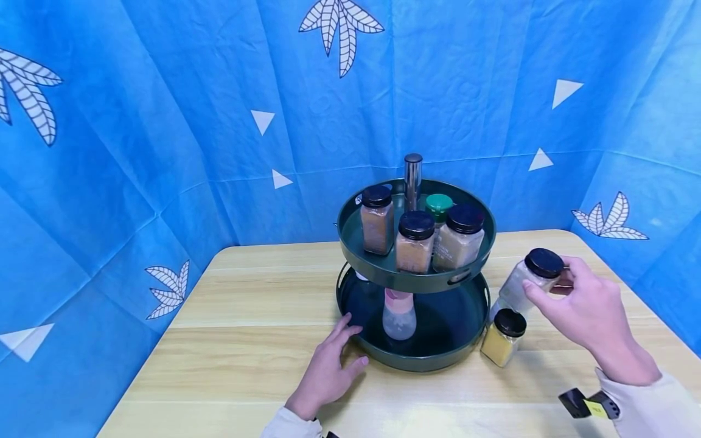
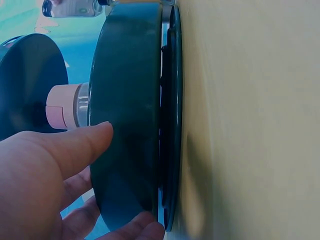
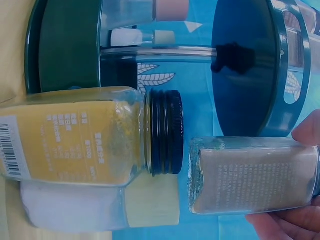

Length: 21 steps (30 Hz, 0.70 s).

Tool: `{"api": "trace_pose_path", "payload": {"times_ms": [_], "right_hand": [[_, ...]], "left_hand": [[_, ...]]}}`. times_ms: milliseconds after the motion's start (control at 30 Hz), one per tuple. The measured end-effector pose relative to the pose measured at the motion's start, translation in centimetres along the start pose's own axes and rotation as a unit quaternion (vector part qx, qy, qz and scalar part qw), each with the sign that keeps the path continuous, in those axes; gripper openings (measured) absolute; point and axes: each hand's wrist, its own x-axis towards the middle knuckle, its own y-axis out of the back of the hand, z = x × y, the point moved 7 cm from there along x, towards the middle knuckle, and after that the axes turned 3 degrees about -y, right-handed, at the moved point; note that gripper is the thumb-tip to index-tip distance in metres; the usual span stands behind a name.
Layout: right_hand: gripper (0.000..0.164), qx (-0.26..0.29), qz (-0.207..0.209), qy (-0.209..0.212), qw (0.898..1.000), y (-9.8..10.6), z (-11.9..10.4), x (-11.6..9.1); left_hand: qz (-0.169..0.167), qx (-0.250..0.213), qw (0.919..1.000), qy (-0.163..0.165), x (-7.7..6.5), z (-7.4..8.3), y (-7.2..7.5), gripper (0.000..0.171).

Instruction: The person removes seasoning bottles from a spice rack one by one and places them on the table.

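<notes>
Here, we have the jar [image 1: 517,289] up off the table [image 1: 246,304], just right of the rack [image 1: 413,281] and about upright, its black lid [image 1: 544,263] on top; our right hand [image 1: 594,310] pinches it near that lid, thumb on one side and fingers on the other, closed only as far as the glass allows; our left hand [image 1: 331,365] lies at the rack's near left edge, fingers spread and loosely bent, with hold of nothing; it seems to touch the wall of the lower tier [image 1: 416,363], though how hard it presses we cannot tell.

To do this well, we judge that height matters first; the yellow jar [image 1: 499,347] and a pale bottle [image 3: 75,207] stand right of the rack, close under the jar's base, so a dip could knock them; our grip sits high, so the filled base may swing, and a firm, even pinch with a level wrist should curb that; on the rack's upper tier [image 1: 394,278], black-lidded jars [image 1: 414,252] and a green-lidded one [image 1: 439,208] stand close together, while a pink-topped bottle [image 1: 399,316] stands on the lower; a light touch should steady the rack, where a hard push could shift it.
</notes>
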Motion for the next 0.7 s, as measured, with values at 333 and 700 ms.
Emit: {"api": "trace_pose_path", "payload": {"times_ms": [333,700], "right_hand": [[0.040,-0.005,0.012,-0.003,1.000,0.37,0.38,-0.11],[0.040,0.000,0.025,0.008,1.000,0.79,0.85,-0.28]], "left_hand": [[-0.003,0.004,1.0000,0.005,-0.02,-0.18,-0.11,0.050],[-0.012,0.001,0.9998,0.016,0.00,-0.10,-0.12,0.050]]}}
